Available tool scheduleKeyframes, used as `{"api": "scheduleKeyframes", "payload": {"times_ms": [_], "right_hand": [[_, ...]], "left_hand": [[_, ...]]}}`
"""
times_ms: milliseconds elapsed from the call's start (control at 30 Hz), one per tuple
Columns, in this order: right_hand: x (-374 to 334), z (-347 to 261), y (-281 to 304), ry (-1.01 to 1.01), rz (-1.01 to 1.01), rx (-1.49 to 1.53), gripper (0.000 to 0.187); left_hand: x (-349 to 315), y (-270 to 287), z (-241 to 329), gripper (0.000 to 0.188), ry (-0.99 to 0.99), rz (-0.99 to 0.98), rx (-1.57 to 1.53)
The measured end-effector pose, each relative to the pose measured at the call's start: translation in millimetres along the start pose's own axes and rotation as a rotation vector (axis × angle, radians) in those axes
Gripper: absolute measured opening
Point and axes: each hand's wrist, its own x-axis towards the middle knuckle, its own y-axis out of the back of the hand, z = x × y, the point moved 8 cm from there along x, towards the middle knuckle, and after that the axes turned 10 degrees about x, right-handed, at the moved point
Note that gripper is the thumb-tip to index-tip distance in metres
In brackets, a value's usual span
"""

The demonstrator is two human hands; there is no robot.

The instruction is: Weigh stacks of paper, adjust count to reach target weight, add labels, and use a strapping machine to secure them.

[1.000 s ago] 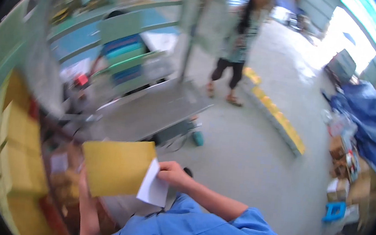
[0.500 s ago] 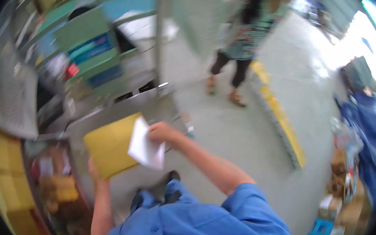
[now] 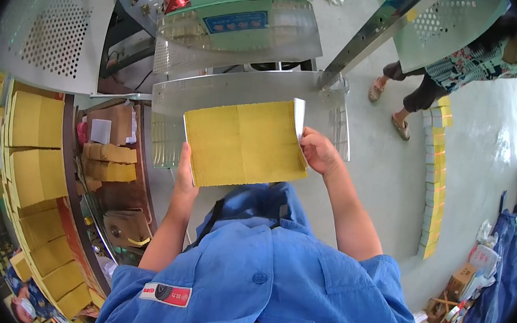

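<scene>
A stack of yellow paper sheets (image 3: 242, 141) is held level in front of my body, above a clear-topped stand. My left hand (image 3: 187, 170) grips its left edge, thumb along the near corner and the other fingers hidden underneath. At the right edge, my right hand (image 3: 319, 150) has its fingers curled and pinched against the paper. A narrow strip of white paper (image 3: 298, 115) shows beside that edge, close to my right fingertips. How much white paper lies under the yellow cannot be seen.
A green machine (image 3: 235, 23) with a clear guard stands ahead. Stacked yellow paper (image 3: 39, 119) fills a shelf at left, beside an open compartment (image 3: 117, 124) of scraps. A person (image 3: 464, 63) walks at upper right, near a long row of paper bundles (image 3: 434, 180) on the floor.
My right hand has brought the white paper to the yellow stack's right edge, where only a strip shows. The stack is now level and squarely before the machine; my view has turned left.
</scene>
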Motion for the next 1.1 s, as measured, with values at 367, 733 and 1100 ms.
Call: {"api": "scheduleKeyframes", "payload": {"times_ms": [367,733,1100], "right_hand": [[-23.6,-17.9,-3.7,0.315,0.270,-0.337,0.056],[-45.8,-12.7,-33.1,0.346,0.242,-0.278,0.034],[-63.2,-14.0,-31.7,0.410,0.151,-0.308,0.036]], "left_hand": [[-6.3,-2.7,9.4,0.053,0.102,-0.073,0.062],[-11.3,-6.8,20.8,0.048,0.091,-0.052,0.076],[-7.1,-9.8,22.9,0.052,0.095,-0.042,0.020]]}}
